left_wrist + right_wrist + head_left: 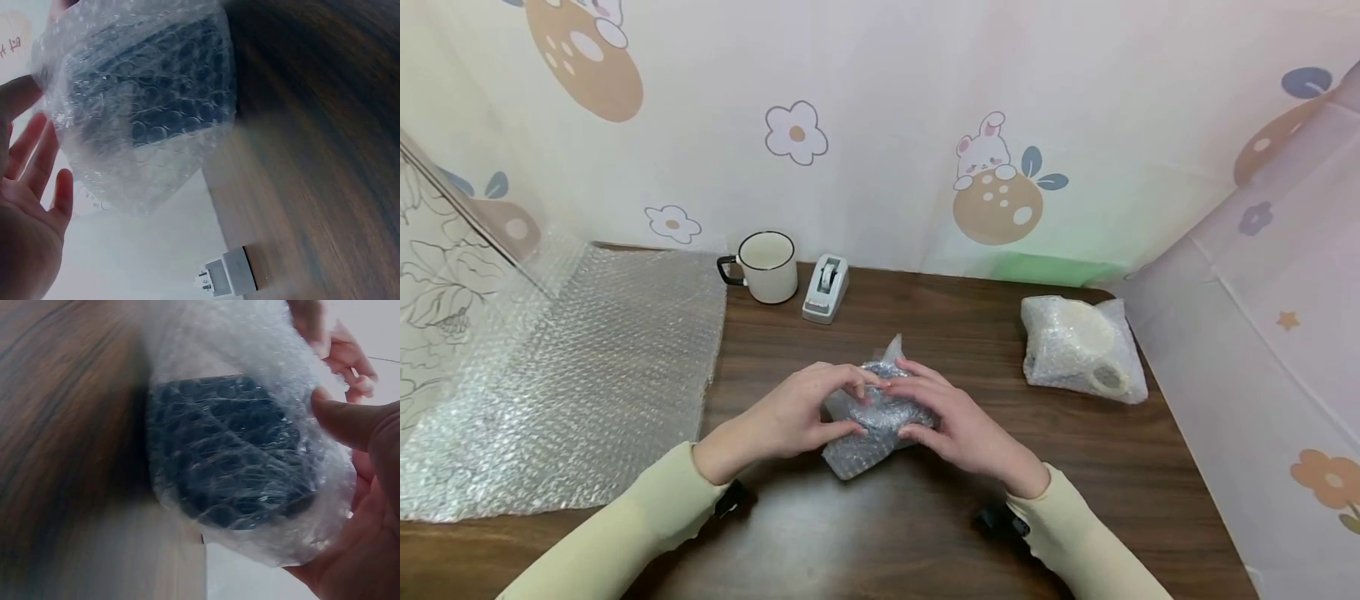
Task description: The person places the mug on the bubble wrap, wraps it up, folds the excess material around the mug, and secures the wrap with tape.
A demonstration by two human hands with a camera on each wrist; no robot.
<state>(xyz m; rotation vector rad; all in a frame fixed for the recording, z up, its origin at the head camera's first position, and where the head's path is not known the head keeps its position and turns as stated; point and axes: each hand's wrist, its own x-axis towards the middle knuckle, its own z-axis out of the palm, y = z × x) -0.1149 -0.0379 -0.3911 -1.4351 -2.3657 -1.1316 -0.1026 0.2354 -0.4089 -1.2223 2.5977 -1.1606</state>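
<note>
A dark object wrapped in bubble wrap point(883, 421) lies on the brown table in front of me. Its kind is hard to make out; through the wrap it looks dark blue in the left wrist view, where the bundle point(150, 87) fills the upper part. My left hand point(808, 408) holds it from the left, thumb on the near side and fingers curved over the top. From the right, my right hand point(958, 425) grips it with thumb and fingers. In the right wrist view the right thumb presses the wrapped bundle point(231, 450). The fingertips of both hands come close together on top.
A large bubble wrap sheet point(617, 375) covers the table's left side. Behind stand a white mug point(769, 271) with black rim and handle, and a tape dispenser point(826, 290). Another bubble-wrapped bundle point(1078, 346), pale inside, lies at the right. A printed curtain point(880, 183) hangs behind.
</note>
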